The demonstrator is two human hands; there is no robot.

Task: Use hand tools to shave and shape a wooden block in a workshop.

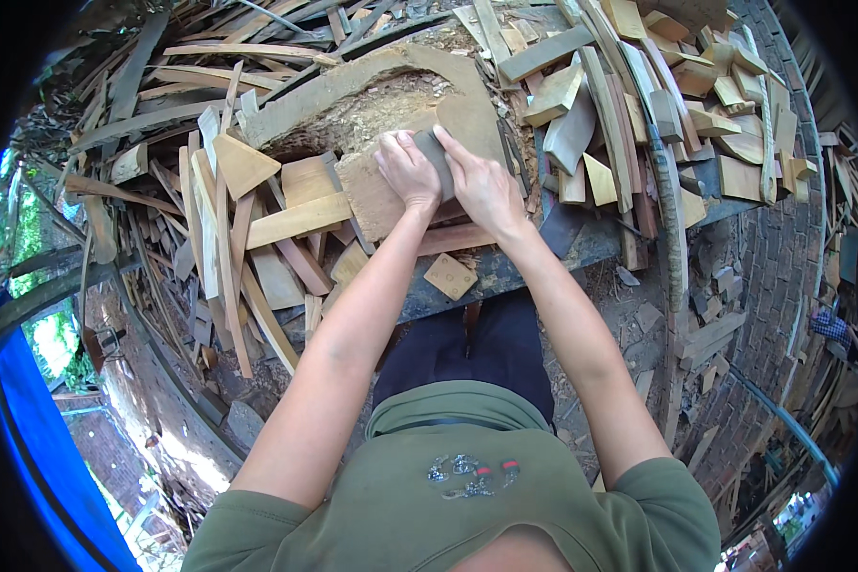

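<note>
A dark grey flat piece [432, 153], its exact kind not clear, stands between my two hands on top of a wide brown wooden block [367, 195]. Fingers curled, my left hand [410, 172] grips its left side. On the other side my right hand [486, 191] closes on it, the index finger stretched along its upper end. Most of the piece's lower part is hidden by my hands. Beneath lies a large, thick wooden slab [467, 105] with a rough hollow full of wood crumbs. A small wooden block [450, 275] with round marks sits near the bench's front edge.
Long wooden strips [224, 219] and offcuts crowd the left side. A heap of wood blocks [725, 124] fills the right. The dark bench edge [505, 276] runs before my legs. A blue sheet [43, 448] hangs at far left; a brick surface [782, 248] lies right.
</note>
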